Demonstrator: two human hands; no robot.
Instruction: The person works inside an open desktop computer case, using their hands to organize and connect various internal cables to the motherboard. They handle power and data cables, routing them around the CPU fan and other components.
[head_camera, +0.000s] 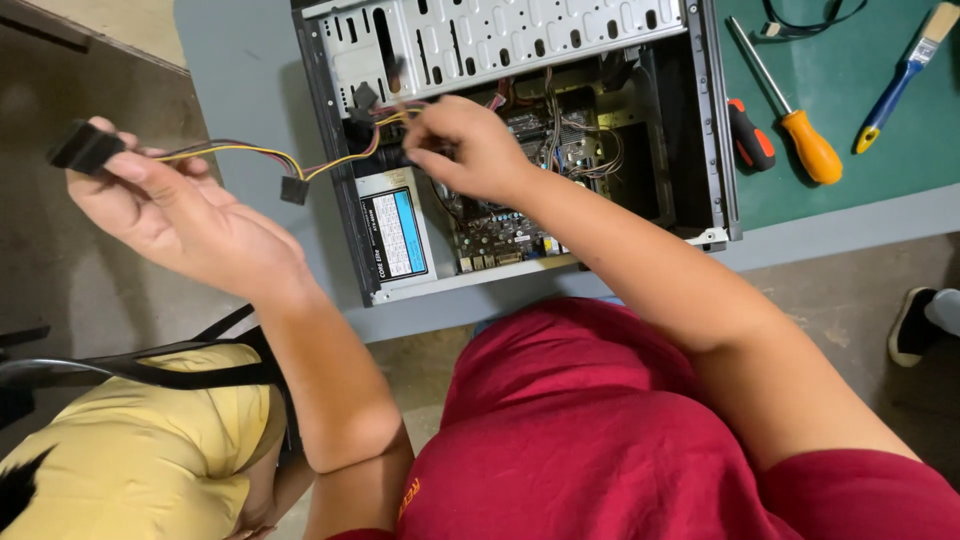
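Cable (240, 153), thin and multicoloured: we are pinching its black plug (85, 147) in our left hand (175, 215); right hand (470, 150) fingers are gripping wires inside the metal case (715, 120).

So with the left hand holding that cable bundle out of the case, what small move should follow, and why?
Probably the right hand should work loose the wires it pinches inside the open computer case. The left hand already holds a black connector, and its coloured cable bundle runs taut back toward that spot.

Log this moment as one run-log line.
left hand: holds black connector of cable bundle | right hand: grips cables inside open computer case | screwdrivers, brush: untouched on mat
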